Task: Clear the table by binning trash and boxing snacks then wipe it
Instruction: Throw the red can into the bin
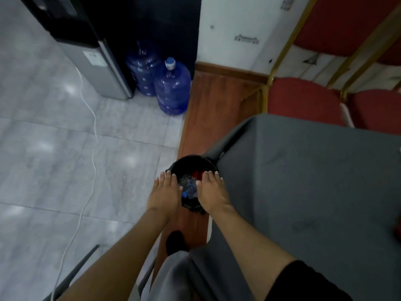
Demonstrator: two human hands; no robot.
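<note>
Both arms are stretched down toward the bin [195, 159]. The left hand [166, 192] and right hand [211, 192] are held flat over its two sides, fingers straight, nothing gripped. One blue-capped bottle [189, 190] is seen inside the bin. The grey-clothed table [303, 181] is just right of the bin. Two water jugs [172, 88] are stood well beyond it.

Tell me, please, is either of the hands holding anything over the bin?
No: the left hand and right hand spread straight fingers over the black bin, holding nothing.
</note>
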